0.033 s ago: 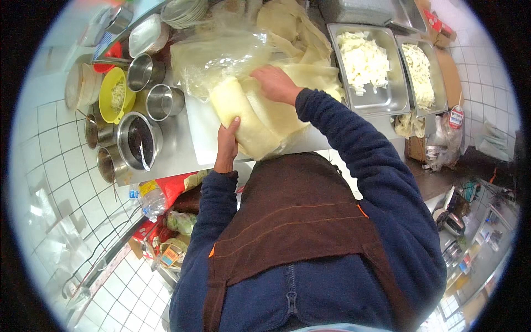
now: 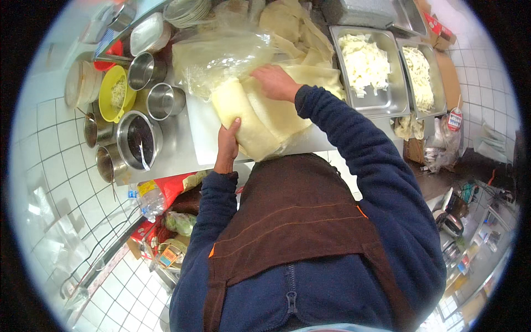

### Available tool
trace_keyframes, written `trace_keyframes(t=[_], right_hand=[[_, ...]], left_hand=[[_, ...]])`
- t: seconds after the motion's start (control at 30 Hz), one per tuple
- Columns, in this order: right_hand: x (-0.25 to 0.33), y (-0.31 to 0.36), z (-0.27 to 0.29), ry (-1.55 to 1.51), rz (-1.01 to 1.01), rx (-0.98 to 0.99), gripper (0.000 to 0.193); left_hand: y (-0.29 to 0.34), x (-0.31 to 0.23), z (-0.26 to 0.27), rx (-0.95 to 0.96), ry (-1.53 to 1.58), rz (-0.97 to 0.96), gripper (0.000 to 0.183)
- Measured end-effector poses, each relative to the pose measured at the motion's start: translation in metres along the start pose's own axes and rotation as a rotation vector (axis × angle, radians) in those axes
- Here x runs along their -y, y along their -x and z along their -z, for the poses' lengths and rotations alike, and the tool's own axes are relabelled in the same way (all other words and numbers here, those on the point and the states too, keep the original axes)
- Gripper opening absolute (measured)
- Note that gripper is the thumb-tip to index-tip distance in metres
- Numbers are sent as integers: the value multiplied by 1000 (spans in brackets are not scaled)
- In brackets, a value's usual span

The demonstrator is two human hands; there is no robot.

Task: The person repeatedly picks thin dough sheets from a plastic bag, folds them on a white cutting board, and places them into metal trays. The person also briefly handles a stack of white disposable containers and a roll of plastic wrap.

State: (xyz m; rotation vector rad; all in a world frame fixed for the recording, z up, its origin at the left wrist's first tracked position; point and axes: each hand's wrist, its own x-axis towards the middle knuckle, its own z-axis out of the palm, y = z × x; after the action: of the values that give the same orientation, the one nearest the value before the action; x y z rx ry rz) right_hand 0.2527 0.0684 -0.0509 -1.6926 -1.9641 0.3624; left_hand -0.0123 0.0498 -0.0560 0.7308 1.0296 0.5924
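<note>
A thick, folded stack of pale yellow, pliable food sheets, resembling tofu skin, lies on a white board at the counter's near edge. My left hand grips the stack's near left side, thumb on top and fingers hidden underneath. At the far side, my right hand has its fingers bent and pressed together on the sheets' edge; the fingertips are partly hidden. A crumpled clear plastic bag lies just beyond both hands. More thin, wrinkled sheets are heaped farther back.
At right stand two steel trays holding pale shredded strips. Along the left are steel pots, a yellow colander and a steel bowl of dark contents with a spoon. Bottles and bags sit below the counter.
</note>
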Motion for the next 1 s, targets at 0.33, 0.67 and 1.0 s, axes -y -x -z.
trace_keyframes(t=[0.33,0.67,1.0], right_hand=[[-2,-22,-5,289,-15,200,21],[11,13,21,252,49,50,4],[14,31,95,-529,-323,272,26]], left_hand=[[15,-7,30,37,128,-36,50],[26,-18,30,19,121,-83,52],[40,-27,38,-97,124,-105,53]])
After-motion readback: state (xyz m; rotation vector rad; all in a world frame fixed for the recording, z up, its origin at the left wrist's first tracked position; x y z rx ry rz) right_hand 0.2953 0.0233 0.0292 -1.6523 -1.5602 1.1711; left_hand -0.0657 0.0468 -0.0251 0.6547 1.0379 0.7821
